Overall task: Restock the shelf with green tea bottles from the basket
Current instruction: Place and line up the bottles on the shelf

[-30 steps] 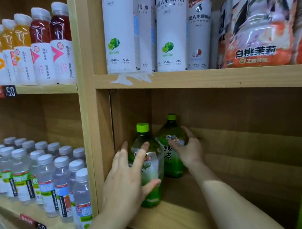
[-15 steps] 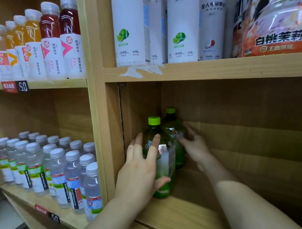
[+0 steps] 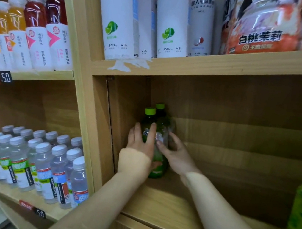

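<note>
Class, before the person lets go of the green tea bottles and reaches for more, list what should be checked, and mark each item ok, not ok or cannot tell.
1. Front bottle upright on the shelf board: ok.
2. Back bottle upright behind it: ok.
3. Both bottles pushed into the left back corner, next to the side panel: ok.
4. Left hand free of the front bottle: not ok, its fingers lie on it.
5. Right hand free of the bottles: cannot tell, its fingertips are at the label.
6. Room to the right for more bottles: ok.
</note>
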Motion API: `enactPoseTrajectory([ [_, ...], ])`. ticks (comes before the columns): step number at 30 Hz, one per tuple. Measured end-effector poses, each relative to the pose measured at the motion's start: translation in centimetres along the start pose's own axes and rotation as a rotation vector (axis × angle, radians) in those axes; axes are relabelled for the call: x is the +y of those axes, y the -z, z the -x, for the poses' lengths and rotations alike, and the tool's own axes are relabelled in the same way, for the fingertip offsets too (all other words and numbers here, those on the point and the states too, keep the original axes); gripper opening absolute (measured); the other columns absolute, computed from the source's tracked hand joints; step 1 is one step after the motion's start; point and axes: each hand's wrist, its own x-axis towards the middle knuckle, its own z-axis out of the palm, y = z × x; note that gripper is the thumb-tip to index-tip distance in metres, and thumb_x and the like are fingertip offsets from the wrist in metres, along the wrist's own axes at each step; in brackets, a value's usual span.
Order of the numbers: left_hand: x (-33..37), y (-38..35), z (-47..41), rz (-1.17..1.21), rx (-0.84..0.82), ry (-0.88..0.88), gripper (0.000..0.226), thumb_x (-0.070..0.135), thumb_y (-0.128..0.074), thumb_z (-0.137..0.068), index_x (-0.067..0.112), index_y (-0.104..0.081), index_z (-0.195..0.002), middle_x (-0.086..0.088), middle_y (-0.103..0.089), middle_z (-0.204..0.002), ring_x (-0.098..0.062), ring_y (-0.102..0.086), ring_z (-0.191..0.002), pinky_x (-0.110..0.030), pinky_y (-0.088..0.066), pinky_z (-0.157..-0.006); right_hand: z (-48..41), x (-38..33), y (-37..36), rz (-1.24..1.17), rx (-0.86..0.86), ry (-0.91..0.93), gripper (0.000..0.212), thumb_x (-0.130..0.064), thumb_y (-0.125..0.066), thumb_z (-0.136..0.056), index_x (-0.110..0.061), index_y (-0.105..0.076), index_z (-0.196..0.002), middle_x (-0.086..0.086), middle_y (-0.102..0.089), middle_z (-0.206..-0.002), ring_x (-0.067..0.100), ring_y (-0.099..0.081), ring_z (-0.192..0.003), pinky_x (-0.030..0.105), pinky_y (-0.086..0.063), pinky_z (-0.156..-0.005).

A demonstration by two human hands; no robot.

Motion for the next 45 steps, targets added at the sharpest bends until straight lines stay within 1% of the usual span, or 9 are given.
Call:
enactPoseTrajectory([
  [8,0.8,0.5,-0.7,-0.066,-0.057,0.045,0.112,0.040,-0.073,-0.077,0.024,0.012,-0.149,-0.017,0.004,-0.158,-0.035,-0.002,-0.145,-0.046,-0.043,-0.101,0.8,-1.0,-0.1,0.127,0.178,0.000,0.060,-0.034,-0.065,-0.086,-0.027,-0.039,-0.140,0.002,-0.047,-0.143,0.024,-0.044,-0.132,0.044,-0.039,-0.108],
  [13,0.5,2.1,0.7,-0.069,-0.062,-0.011,0.111,0.032,-0.075,-0.077,0.024,0.008,-0.149,-0.016,0.003,-0.158,-0.034,-0.003,-0.145,-0.047,-0.035,-0.108,6.2,-3.7,2.9,0.231,0.215,0.020,0.056,-0.033,-0.060,-0.090,-0.032,-0.038,-0.141,0.000,-0.048,-0.142,0.020,-0.048,-0.128,0.037,-0.040,-0.107],
  [17,3.0,3.1,4.5,0.319,0.127,-0.126,0.080,0.029,-0.068,-0.083,0.028,-0.021,-0.147,-0.004,-0.022,-0.156,-0.025,-0.028,-0.141,-0.041,-0.042,-0.106,12.8,-6.6,5.5,0.571,0.295,0.182,0.056,-0.036,-0.056,-0.092,-0.030,-0.035,-0.143,-0.004,-0.050,-0.140,0.013,-0.050,-0.123,0.029,-0.044,-0.100],
  [19,5.6,3.4,6.7,0.582,0.093,-0.216,0.066,0.028,-0.065,-0.085,0.027,-0.033,-0.142,0.000,-0.038,-0.146,-0.018,-0.040,-0.133,-0.035,-0.042,-0.106,15.8,-7.9,6.9,0.684,0.394,0.341,0.051,-0.033,-0.057,-0.091,-0.030,-0.041,-0.139,-0.007,-0.053,-0.134,0.010,-0.052,-0.120,0.029,-0.046,-0.099],
  [22,9.7,3.8,10.3,0.886,-0.042,-0.295,0.071,0.028,-0.073,-0.079,0.027,-0.038,-0.140,0.006,-0.045,-0.140,-0.007,-0.043,-0.127,-0.020,-0.034,-0.104,19.4,-9.4,9.8,0.760,0.565,0.552,0.040,-0.021,-0.061,-0.088,-0.023,-0.055,-0.128,-0.005,-0.060,-0.117,0.008,-0.056,-0.106,0.024,-0.047,-0.090],
  [25,13.8,3.8,12.9,1.014,-0.203,-0.355,0.091,0.041,-0.079,-0.070,0.031,-0.028,-0.145,0.009,-0.041,-0.146,-0.006,-0.038,-0.133,-0.027,-0.034,-0.109,22.1,-9.8,12.7,0.802,0.735,0.643,0.033,-0.014,-0.062,-0.087,-0.016,-0.061,-0.120,-0.002,-0.060,-0.110,0.008,-0.055,-0.100,0.020,-0.045,-0.085],
  [31,20.0,3.0,13.9,1.084,-0.305,-0.330,0.116,0.038,-0.085,-0.063,0.033,-0.006,-0.149,0.008,-0.042,-0.144,-0.011,-0.041,-0.131,-0.023,-0.035,-0.103,24.5,-8.1,18.2,0.654,0.900,0.388,0.041,-0.020,-0.060,-0.090,-0.023,-0.051,-0.130,-0.001,-0.054,-0.125,0.010,-0.050,-0.117,0.030,-0.042,-0.101],
  [38,19.9,2.2,13.5,1.148,-0.259,-0.266,0.111,0.025,-0.089,-0.059,0.035,-0.019,-0.144,0.021,-0.047,-0.112,0.001,-0.046,-0.107,-0.008,-0.032,-0.083,25.1,-5.5,21.7,0.789,0.782,0.164,0.066,-0.020,-0.061,-0.089,-0.020,-0.027,-0.146,0.005,-0.039,-0.145,0.020,-0.037,-0.134,0.029,-0.030,-0.107],
  [45,14.8,0.7,9.9,1.172,-0.264,-0.079,0.111,0.017,-0.091,-0.054,0.030,-0.024,-0.142,0.006,-0.059,-0.120,-0.016,-0.059,-0.111,-0.045,-0.045,-0.102,22.1,-6.5,22.2,1.229,0.636,-0.052,0.089,-0.032,-0.062,-0.089,-0.018,0.000,-0.151,0.027,-0.007,-0.156,0.040,-0.017,-0.142,0.042,-0.033,-0.109],
])
